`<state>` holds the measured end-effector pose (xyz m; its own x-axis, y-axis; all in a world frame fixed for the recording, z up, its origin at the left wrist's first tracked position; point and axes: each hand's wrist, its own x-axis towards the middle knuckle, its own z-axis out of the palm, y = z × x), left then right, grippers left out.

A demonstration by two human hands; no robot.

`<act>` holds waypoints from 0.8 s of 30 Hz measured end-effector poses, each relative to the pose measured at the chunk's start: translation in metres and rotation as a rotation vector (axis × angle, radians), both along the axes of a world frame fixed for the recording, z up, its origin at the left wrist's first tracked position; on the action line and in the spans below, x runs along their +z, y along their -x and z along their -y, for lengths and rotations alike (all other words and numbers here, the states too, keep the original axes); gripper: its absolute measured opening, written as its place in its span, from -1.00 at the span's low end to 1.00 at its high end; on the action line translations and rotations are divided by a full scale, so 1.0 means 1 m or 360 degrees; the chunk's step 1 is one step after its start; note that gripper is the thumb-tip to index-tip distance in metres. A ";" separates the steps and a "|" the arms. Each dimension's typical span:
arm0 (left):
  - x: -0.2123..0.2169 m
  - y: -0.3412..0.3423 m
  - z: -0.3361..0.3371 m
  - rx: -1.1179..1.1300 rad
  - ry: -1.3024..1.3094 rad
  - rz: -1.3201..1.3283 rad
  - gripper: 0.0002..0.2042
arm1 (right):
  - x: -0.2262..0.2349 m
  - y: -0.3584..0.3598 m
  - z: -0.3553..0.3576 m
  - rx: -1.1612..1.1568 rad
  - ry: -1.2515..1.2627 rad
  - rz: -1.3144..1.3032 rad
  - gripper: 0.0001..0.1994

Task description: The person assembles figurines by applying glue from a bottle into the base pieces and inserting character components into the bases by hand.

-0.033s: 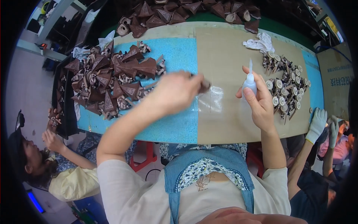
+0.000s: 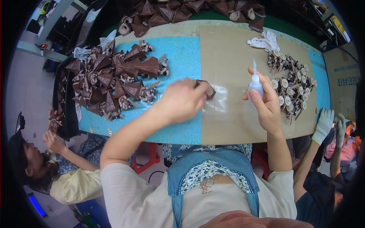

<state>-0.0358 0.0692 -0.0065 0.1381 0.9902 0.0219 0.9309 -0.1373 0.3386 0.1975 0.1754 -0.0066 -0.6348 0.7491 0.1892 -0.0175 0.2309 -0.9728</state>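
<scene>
Near the middle of the table, my left hand [image 2: 183,99] is closed on a brown pyramid-shaped piece [image 2: 208,90], partly hidden by the fingers and slightly blurred. It hovers around the seam between a blue mat [image 2: 178,129] and a brown cardboard sheet [image 2: 228,45]. My right hand [image 2: 269,108] is wrapped around a small squeeze bottle [image 2: 255,86] whose thin clear nozzle points up. To the left lies a heap of brown pyramid pieces with small figures [image 2: 110,79] attached. On the cardboard's right side sit several small figures with round cream discs [image 2: 286,84].
More brown pyramid pieces [image 2: 167,16] are piled along the far side. A crumpled white cloth [image 2: 268,41] lies at the back right. One person [image 2: 72,167] works at the left; a gloved hand [image 2: 323,125] is at the right table edge. A cardboard box [image 2: 344,76] stands at right.
My left hand has shifted a little toward me and right, and more of the brown piece shows beyond its fingers. My right hand with the bottle is almost unmoved.
</scene>
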 end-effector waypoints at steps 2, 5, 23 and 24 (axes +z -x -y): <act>-0.019 -0.017 0.020 0.0003 -0.0063 0.0118 -0.69 | 0.008 -0.008 0.009 -0.0008 0.0069 0.0012 -0.56; -0.044 -0.031 0.037 0.0010 -0.0315 0.0380 -0.65 | 0.014 -0.020 0.018 -0.0047 0.0176 0.0003 -0.56; -0.026 -0.092 0.072 0.0441 0.0057 0.2621 -0.24 | 0.070 -0.018 0.063 0.0251 -0.1090 0.0472 -0.64; -0.026 -0.092 0.072 0.0393 0.0022 0.2598 -0.23 | 0.070 -0.017 0.064 0.0249 -0.1110 0.0466 -0.64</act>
<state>0.0565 -0.0025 -0.0322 -0.1713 0.9847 -0.0316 -0.3895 -0.0382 0.9202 0.2148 0.1119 0.0638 -0.8206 0.4157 0.3923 0.1353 0.8081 -0.5733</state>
